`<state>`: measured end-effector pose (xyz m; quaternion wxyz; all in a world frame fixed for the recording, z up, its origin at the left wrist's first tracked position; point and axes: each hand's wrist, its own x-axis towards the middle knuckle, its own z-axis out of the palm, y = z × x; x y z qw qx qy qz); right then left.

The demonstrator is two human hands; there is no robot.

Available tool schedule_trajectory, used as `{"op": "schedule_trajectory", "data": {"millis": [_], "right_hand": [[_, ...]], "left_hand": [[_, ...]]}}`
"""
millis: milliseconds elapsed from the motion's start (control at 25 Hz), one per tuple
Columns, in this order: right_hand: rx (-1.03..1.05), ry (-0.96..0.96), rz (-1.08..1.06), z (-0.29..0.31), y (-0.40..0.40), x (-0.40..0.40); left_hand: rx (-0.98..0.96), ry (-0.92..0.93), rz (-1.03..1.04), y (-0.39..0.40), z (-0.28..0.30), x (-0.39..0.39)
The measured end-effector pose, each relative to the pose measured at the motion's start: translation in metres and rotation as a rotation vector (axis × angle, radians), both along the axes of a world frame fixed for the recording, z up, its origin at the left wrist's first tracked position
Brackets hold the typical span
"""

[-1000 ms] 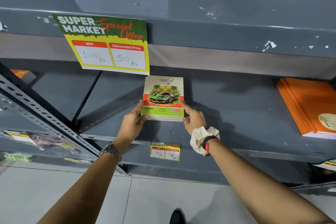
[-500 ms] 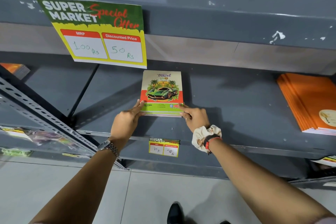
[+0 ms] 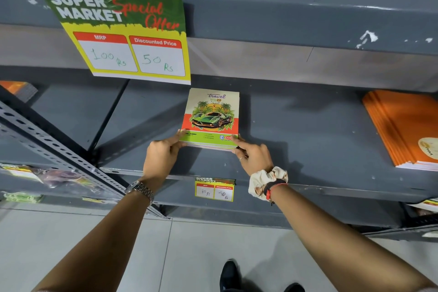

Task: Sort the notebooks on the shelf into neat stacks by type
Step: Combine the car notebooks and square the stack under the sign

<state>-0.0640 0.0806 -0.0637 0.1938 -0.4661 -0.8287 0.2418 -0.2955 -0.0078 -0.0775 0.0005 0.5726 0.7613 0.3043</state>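
My left hand (image 3: 163, 152) & right hand (image 3: 252, 153) pinch the notebook stack's (image 3: 211, 118) near corners; light, stiff, prob slippery, so grip both sides.

I count 2 hands: left hand (image 3: 163, 154), right hand (image 3: 253, 156). 2 price signs: big sign (image 3: 120, 33) on upper shelf edge, small sign (image 3: 214, 189) on lower edge. 2 notebook stacks fully in view: car-cover stack (image 3: 211, 117), orange stack (image 3: 406, 128). Notebooks per stack: can't tell. 1 watch (image 3: 140, 190), 1 scrunchie (image 3: 265, 179).
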Motion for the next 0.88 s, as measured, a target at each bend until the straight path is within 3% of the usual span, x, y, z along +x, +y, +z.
{"op": "schedule_trajectory", "data": {"millis": [40,120,160,200,360,520,880], "right_hand": [[-0.017,0.023,-0.005,0.000,0.000,0.000],[-0.081,0.087,-0.027,-0.003,-0.002,-0.001],[-0.105,0.102,-0.040,-0.004,-0.003,-0.002],[-0.118,0.105,-0.054,-0.006,-0.004,-0.003],[-0.139,0.097,-0.091,-0.008,-0.002,-0.005],[-0.120,0.101,-0.069,-0.009,0.000,-0.005],[-0.101,0.191,-0.034,-0.003,0.001,-0.007]], "left_hand": [[0.012,-0.106,0.003,0.002,-0.003,-0.001],[0.008,-0.552,-0.030,0.004,-0.005,0.002],[0.004,-0.686,-0.040,0.004,-0.007,0.005],[0.012,-0.707,-0.046,0.004,-0.006,0.008],[-0.006,-0.437,0.007,0.008,-0.004,0.009],[-0.065,-0.356,0.054,0.010,-0.006,0.007],[0.004,-0.270,0.083,0.003,-0.002,0.010]]}}
